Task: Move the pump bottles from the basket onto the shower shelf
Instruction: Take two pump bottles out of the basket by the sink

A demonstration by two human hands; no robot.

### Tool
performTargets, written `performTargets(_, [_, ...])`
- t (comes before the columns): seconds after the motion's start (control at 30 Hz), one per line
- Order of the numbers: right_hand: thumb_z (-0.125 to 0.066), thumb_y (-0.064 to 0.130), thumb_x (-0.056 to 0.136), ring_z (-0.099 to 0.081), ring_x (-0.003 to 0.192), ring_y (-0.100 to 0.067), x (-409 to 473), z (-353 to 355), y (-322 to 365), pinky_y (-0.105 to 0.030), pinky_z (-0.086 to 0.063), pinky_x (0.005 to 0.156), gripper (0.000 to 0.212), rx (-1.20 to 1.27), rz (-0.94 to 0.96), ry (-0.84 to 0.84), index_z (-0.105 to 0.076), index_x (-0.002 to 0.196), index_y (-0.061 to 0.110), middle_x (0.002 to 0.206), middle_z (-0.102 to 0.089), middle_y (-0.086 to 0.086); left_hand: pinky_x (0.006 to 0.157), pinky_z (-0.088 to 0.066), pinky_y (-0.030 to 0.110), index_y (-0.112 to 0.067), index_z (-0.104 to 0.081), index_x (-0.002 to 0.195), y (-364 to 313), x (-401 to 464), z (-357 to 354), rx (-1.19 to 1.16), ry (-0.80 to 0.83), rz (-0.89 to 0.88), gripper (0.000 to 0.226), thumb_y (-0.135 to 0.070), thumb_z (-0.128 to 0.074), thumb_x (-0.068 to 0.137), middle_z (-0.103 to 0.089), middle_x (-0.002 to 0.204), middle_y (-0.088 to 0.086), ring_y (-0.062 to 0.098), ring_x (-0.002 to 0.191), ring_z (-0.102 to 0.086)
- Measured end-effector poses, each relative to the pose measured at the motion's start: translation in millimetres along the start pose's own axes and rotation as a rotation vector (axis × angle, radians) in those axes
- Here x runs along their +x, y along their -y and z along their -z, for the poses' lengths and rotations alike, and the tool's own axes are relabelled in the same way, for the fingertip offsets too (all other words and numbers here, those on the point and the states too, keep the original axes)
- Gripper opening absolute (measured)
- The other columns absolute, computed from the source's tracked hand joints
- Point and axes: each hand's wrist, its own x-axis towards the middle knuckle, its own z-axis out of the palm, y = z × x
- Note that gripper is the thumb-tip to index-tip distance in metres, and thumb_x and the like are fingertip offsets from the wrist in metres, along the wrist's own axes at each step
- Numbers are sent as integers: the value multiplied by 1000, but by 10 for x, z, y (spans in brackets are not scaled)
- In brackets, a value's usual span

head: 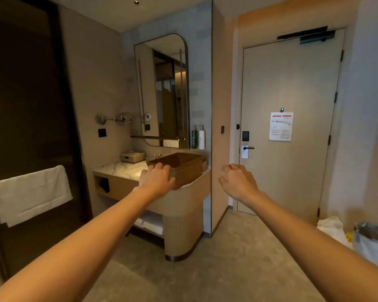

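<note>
A brown wicker basket (184,168) stands on the marble vanity counter (120,170); its contents are hidden from this angle. My left hand (156,180) is stretched out in front of the basket's near left corner, fingers loosely apart, holding nothing. To the right of the basket, in the air before the door, my right hand (236,182) is loosely curled and empty. Two pump bottles, one dark (194,138) and one white (201,138), are mounted on the wall beside the mirror. No shower shelf is visible.
A dark glass door (31,94) with a white towel (33,194) on its bar is at left. A small box (132,157) sits on the counter. The room door (288,118) is at right; bags (354,238) lie on the floor at the right.
</note>
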Motion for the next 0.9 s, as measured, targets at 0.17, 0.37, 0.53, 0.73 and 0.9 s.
performTargets(0.17, [-39, 30, 97, -43, 122, -29, 947, -554, 4, -39, -40, 93, 38, 41, -23, 2, -49, 129, 12, 131, -54, -11, 101, -38, 46, -19, -43, 134, 458, 897, -437, -15, 16, 22, 48, -43, -41, 93, -47, 138, 8, 29, 126, -44])
performTargets(0.37, [-38, 31, 97, -41, 124, -30, 1704, -1520, -229, -41, -39, 98, 40, 6, -43, 150, -47, 130, 11, 132, -51, -10, 94, -40, 45, -14, -42, 130, 692, 1702, -1332, -8, 139, 5, 45, -39, -39, 93, -48, 134, 9, 30, 120, -46])
performTargets(0.53, [-37, 33, 97, -43, 123, -30, 2485, -2094, -590, -43, -40, 98, 41, -29, -69, 231, -46, 130, 11, 131, -52, -11, 93, -42, 44, -15, -46, 126, 860, 2441, -1940, -20, 151, 16, 40, -37, -41, 92, -50, 131, 9, 30, 119, -48])
performTargets(0.73, [-39, 32, 96, -45, 120, -33, 3741, -2639, -1041, -42, -43, 94, 39, 40, -39, 221, -48, 127, 10, 125, -54, -14, 94, -41, 44, -14, -46, 125, 1051, 3583, -2391, -47, 147, 85, 40, -34, -43, 90, -52, 131, 8, 29, 118, -49])
performTargets(0.9, [-40, 29, 96, -45, 119, -33, 4629, -3146, -1162, -41, -42, 93, 36, 120, 13, 207, -52, 123, 9, 124, -56, -14, 90, -44, 41, -12, -51, 118, 1196, 4374, -2754, -16, 109, 88, 35, -34, -42, 92, -55, 124, 11, 28, 112, -52])
